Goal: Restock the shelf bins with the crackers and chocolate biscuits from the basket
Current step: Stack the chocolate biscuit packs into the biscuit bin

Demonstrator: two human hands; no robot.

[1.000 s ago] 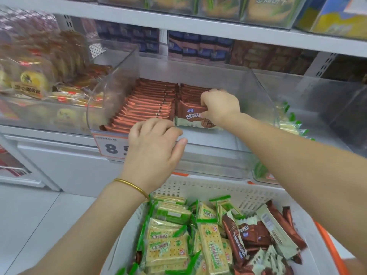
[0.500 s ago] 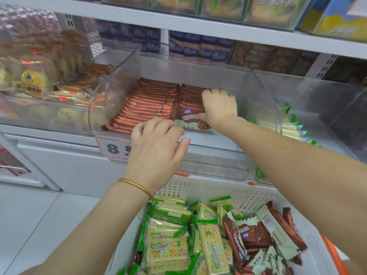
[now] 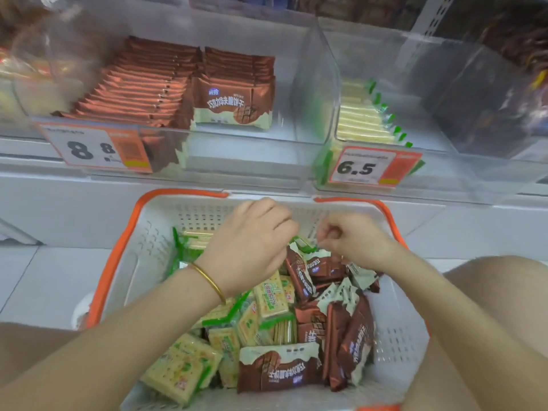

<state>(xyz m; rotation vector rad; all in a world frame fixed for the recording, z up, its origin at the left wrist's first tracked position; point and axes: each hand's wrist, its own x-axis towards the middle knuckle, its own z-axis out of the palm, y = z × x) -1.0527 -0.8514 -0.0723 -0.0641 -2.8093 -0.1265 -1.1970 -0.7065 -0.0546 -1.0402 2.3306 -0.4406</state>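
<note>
Both hands are down over the white basket (image 3: pixel 160 232) with its orange rim. My left hand (image 3: pixel 249 247), wearing a gold bangle, has curled fingers touching a green-edged cracker pack (image 3: pixel 301 242); a grip cannot be made out. My right hand (image 3: pixel 353 241) pinches the top edge of an upright brown chocolate biscuit pack (image 3: pixel 318 266). Green cracker packs (image 3: pixel 269 298) fill the basket's left side and chocolate biscuit packs (image 3: pixel 278 372) its right. On the shelf, a clear bin (image 3: pixel 237 149) holds rows of chocolate biscuits (image 3: pixel 234 105). The clear bin to its right (image 3: pixel 444 173) holds a row of crackers (image 3: pixel 361 123).
Price tags reading 8.8 (image 3: pixel 89 148) and 6.5 (image 3: pixel 361 167) hang on the bin fronts. A bin of dark packs (image 3: pixel 489 99) stands at far right. My bare knees (image 3: pixel 489 292) flank the basket, which sits on a pale tiled floor (image 3: pixel 44 277).
Both hands have dropped from the shelf to the basket: the right left the chocolate biscuit bin, the left left the bin's front edge. My view has tilted down.
</note>
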